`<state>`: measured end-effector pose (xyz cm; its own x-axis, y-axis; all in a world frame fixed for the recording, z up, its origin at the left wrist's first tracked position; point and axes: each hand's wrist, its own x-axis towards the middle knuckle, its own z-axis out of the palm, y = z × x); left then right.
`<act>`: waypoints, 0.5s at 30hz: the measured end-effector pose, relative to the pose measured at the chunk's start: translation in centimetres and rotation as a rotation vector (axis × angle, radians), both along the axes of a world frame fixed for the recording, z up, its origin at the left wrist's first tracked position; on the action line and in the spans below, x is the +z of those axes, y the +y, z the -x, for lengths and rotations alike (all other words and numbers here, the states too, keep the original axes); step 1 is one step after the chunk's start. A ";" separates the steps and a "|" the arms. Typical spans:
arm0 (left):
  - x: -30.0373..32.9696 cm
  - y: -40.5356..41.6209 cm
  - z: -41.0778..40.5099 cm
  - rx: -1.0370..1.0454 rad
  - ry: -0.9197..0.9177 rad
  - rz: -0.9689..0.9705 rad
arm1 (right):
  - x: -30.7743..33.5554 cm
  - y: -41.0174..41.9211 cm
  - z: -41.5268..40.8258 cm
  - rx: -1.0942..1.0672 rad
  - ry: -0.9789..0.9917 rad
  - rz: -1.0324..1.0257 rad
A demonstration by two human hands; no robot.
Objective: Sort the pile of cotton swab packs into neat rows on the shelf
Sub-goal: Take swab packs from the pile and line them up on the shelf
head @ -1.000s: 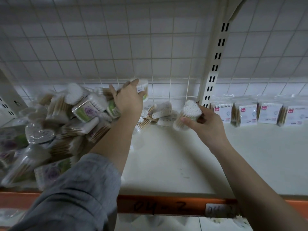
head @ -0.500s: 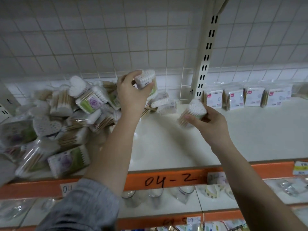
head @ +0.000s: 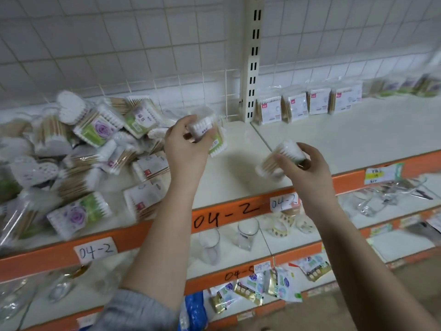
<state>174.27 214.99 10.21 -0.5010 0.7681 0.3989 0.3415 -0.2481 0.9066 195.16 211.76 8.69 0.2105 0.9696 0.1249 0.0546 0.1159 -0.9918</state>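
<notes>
White shelf (head: 238, 168) against tiled wall (head: 119, 44)

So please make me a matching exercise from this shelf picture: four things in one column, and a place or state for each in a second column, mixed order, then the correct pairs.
Things:
1. left hand
2. right hand
3. pile of packs
4. row of standing packs

Places or states:
A. upright at the back of the shelf, right of the slotted post
B. holds a swab pack above the shelf's front edge
C. heaped on the shelf's left part
D. holds a swab pack next to the pile

Pairs: 1-D, 2-B, 3-C, 4-A
</notes>
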 end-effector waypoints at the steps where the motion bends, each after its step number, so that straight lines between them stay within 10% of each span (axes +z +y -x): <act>1: 0.0 -0.1 -0.6 -0.010 -0.018 -0.002 | -0.1 -0.2 -0.8 -0.010 -0.009 0.002; 15: -0.2 1.8 -17.4 -0.132 0.044 0.028 | -0.5 1.1 -16.9 -0.122 0.073 -0.037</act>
<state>191.67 216.81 9.96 -0.3775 0.8373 0.3955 0.3470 -0.2680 0.8988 212.04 212.88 8.18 0.3360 0.9314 0.1402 -0.0017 0.1494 -0.9888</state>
